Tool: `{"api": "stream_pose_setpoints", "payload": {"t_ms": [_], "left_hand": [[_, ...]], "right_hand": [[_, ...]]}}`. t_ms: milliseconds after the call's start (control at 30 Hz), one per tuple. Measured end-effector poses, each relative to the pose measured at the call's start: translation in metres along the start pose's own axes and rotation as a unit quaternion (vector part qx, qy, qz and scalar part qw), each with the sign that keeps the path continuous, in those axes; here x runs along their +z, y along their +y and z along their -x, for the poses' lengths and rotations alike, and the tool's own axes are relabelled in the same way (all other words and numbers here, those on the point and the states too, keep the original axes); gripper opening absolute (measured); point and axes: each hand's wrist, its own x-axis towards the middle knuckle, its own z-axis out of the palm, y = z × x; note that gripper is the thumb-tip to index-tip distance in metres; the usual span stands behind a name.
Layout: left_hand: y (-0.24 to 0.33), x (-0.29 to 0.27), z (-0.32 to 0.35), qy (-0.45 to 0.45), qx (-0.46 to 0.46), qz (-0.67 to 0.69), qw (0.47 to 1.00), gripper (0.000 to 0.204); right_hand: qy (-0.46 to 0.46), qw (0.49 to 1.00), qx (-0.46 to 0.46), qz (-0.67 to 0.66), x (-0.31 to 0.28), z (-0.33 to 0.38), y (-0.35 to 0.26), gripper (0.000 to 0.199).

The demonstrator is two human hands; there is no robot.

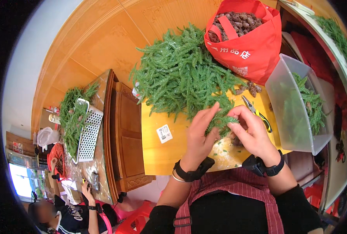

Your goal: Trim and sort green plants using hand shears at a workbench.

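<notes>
Between my hands, over the front of the yellow tabletop (152, 152), is a green artificial pine sprig (221, 121). My left hand (200, 134) has it between thumb and fingers on its left side. With thumb and forefinger, my right hand (255, 134) pinches the sprig's right side. A brown cone-like bit below the sprig is mostly hidden by my hands. Close beyond it lies a big heap of matching green sprigs (181, 74). Pliers (264, 119) with yellow-and-black handles rest just past my right hand, near a few loose pine cones (253, 89).
A red bag (255, 58) full of pine cones stands at the back. To the right, a clear plastic bin (288, 113) holds finished-looking sprigs with cones. At left, a co-worker (74, 218) sits by another table with a white perforated basket (90, 134) and greenery.
</notes>
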Motion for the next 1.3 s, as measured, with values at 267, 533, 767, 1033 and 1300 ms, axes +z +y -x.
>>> {"api": "stream_pose_setpoints", "payload": {"t_ms": [267,533,767,1033,1300], "left_hand": [[-0.006,0.008,0.004,-0.027,-0.189,0.305,0.933,0.038],[-0.007,0.004,-0.002,0.030,-0.289,0.462,0.838,0.056],[0.005,0.002,0.001,0.010,-0.156,0.145,0.977,0.061],[-0.010,0.005,0.006,0.032,-0.213,0.155,0.964,0.048],[0.000,0.009,0.002,0.070,-0.218,0.275,0.934,0.020]], "right_hand": [[0.037,0.993,0.063,-0.094,0.005,-0.004,0.001,0.014],[0.039,0.993,0.096,-0.065,0.001,-0.002,0.001,0.016],[0.039,0.992,0.105,-0.062,-0.001,-0.002,-0.003,0.017],[0.040,0.995,0.083,-0.039,0.002,0.000,-0.006,0.016],[0.038,0.996,0.070,-0.042,0.003,0.000,-0.005,0.014]]}}
